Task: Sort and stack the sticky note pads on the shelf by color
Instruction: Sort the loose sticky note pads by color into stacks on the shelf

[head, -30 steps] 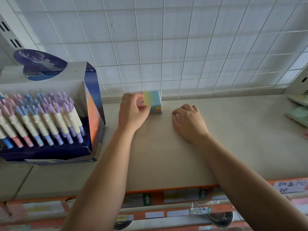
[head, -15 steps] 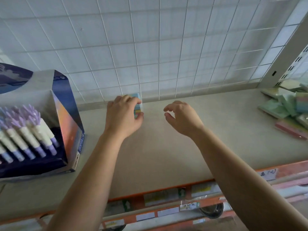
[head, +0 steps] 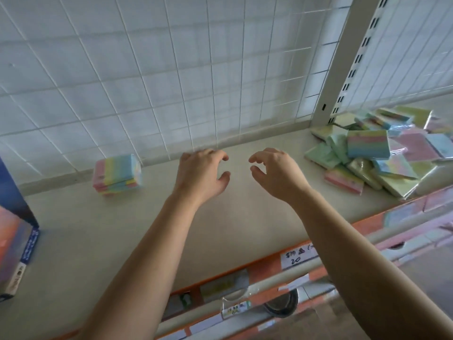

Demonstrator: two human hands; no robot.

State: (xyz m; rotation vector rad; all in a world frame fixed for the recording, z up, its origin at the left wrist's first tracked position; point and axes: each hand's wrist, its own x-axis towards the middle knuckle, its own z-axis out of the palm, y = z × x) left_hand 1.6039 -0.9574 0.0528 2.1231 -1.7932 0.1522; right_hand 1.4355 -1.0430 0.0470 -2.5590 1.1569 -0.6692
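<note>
A blue display box stands far left on the shelf. A small stack of rainbow pads sits by the back grid. The left hand and right hand hover empty, fingers loosely curled. The unsorted pile lies right of both, nearer the right hand, with only bare shelf between.

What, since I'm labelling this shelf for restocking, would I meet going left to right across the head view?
Blue display box → stacked rainbow pads → left hand → right hand → loose pile of pads.
</note>
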